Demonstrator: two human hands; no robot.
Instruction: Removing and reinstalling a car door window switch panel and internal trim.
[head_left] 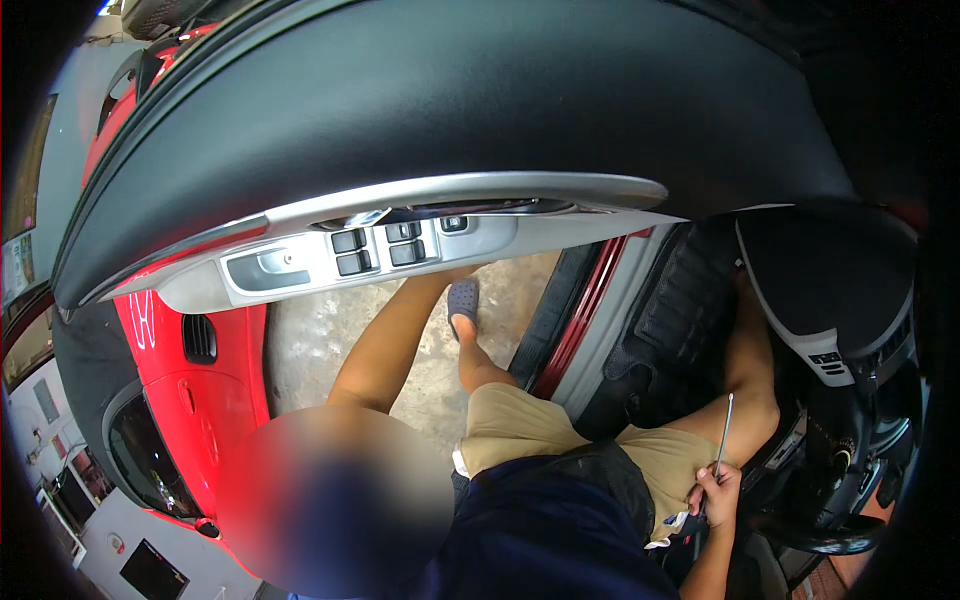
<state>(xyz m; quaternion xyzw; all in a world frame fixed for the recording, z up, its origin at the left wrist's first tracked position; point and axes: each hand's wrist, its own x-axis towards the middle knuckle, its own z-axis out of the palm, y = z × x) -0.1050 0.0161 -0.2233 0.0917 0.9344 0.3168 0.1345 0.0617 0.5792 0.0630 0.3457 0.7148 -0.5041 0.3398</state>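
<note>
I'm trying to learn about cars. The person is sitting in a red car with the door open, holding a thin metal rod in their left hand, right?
Not quite: the thin metal rod is in the right hand, not the left, as the head view shows. The left arm reaches up toward the open door's switch panel. The rest is right.

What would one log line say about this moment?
right hand: grips thin metal rod upright | left hand: hidden under door panel, arm reaching to its switch panel | seated in open red car
</note>
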